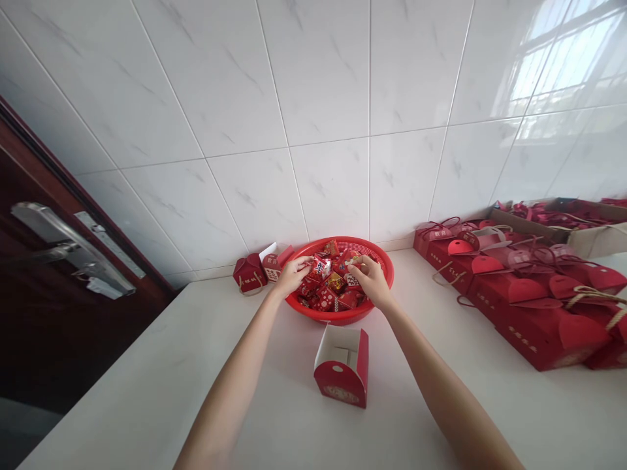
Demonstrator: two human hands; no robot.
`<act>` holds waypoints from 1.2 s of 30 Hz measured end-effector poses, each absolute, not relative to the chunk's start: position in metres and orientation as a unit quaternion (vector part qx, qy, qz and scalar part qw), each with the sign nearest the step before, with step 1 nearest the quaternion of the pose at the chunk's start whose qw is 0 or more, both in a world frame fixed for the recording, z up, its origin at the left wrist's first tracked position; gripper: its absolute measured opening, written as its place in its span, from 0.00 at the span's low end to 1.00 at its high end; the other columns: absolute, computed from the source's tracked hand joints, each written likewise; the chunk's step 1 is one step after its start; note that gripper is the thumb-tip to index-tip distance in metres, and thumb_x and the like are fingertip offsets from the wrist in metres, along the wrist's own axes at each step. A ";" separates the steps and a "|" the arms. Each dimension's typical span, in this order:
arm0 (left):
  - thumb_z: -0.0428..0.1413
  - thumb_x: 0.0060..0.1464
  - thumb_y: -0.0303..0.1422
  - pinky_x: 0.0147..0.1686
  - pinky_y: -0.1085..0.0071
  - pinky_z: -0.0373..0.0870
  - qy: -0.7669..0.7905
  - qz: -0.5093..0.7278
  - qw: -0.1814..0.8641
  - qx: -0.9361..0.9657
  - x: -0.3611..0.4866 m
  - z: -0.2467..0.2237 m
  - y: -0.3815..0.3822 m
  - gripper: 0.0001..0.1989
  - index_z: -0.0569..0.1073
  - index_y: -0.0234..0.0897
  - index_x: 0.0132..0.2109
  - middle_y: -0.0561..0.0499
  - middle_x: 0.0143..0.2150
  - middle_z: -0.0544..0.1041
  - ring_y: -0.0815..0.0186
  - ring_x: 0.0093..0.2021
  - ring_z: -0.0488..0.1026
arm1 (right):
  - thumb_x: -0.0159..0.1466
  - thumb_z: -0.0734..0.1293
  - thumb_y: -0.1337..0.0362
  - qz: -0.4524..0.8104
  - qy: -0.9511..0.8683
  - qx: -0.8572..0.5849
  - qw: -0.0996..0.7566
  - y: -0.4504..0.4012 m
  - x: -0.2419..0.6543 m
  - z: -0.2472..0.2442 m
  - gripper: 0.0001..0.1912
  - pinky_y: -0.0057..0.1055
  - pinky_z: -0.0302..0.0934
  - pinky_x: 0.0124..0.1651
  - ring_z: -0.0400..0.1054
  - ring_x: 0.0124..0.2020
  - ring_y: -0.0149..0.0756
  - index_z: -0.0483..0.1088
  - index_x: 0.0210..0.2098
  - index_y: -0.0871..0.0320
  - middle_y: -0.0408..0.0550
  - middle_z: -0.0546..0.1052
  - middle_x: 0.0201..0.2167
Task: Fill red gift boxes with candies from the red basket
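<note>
A round red plastic basket (pixel 386 261) by the wall is heaped with wrapped candies (pixel 336 282), mostly red, one gold. My left hand (pixel 292 274) reaches over its left side, fingers pinched on a red-and-white wrapped candy (pixel 321 267). Over the right side, my right hand (pixel 371 281) has thumb and fingers closed on a red wrapped candy (pixel 351 263), partly hidden by the fingertips. Between my forearms, in front of the basket, stands an open red gift box (pixel 341 384). Its white inside faces up, and no candy shows in it.
Two small red boxes (pixel 251 274) stand left of the basket, one with its top open. Rows of closed red gift boxes (pixel 529 320) with cord handles fill the right, before a cardboard carton (pixel 595 240). A tiled wall (pixel 328 183) rises behind; a dark door (pixel 59 313) is left.
</note>
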State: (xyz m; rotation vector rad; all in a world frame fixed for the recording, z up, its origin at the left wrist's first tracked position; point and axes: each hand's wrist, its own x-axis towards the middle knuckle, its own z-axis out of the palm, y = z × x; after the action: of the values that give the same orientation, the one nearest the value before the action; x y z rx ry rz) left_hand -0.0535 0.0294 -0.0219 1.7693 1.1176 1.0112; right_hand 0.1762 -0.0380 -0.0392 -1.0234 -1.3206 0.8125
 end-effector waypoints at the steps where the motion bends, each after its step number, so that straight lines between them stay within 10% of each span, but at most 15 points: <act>1: 0.61 0.51 0.42 0.57 0.56 0.70 0.446 0.405 0.395 0.694 -0.054 -0.022 0.029 0.25 0.76 0.32 0.54 0.40 0.57 0.77 0.51 0.56 0.75 | 0.59 0.67 0.46 0.349 -0.569 -0.439 0.602 -0.038 0.176 -0.039 0.16 0.34 0.64 0.29 0.70 0.27 0.39 0.66 0.31 0.52 0.43 0.72 0.23; 7: 0.60 0.51 0.47 0.44 0.59 0.75 0.452 0.410 0.423 0.669 -0.055 -0.021 0.026 0.28 0.75 0.32 0.54 0.37 0.49 0.81 0.55 0.43 0.80 | 0.59 0.67 0.47 0.351 -0.570 -0.438 0.600 -0.038 0.176 -0.039 0.16 0.34 0.63 0.28 0.69 0.27 0.39 0.66 0.31 0.52 0.42 0.71 0.22; 18: 0.57 0.54 0.44 0.59 0.58 0.66 0.432 0.415 0.392 0.698 -0.052 -0.011 0.019 0.27 0.75 0.31 0.56 0.41 0.45 0.83 0.54 0.58 0.73 | 0.59 0.67 0.44 0.355 -0.565 -0.440 0.601 -0.040 0.176 -0.035 0.18 0.33 0.61 0.27 0.68 0.26 0.38 0.65 0.30 0.52 0.42 0.71 0.22; 36: 0.62 0.49 0.50 0.42 0.64 0.76 0.369 0.479 0.385 0.697 0.023 -0.020 0.001 0.22 0.78 0.35 0.42 0.44 0.45 0.81 0.56 0.44 0.79 | 0.55 0.71 0.46 0.430 -0.530 -0.387 0.619 -0.033 0.175 -0.033 0.20 0.31 0.58 0.30 0.63 0.26 0.33 0.65 0.28 0.54 0.40 0.69 0.24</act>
State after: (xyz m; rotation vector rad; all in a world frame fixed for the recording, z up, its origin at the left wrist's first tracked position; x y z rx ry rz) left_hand 0.0231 0.0014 -0.0201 1.7757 0.9408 1.2193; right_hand 0.1745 -0.0330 -0.0333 -0.8910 -1.2189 0.9900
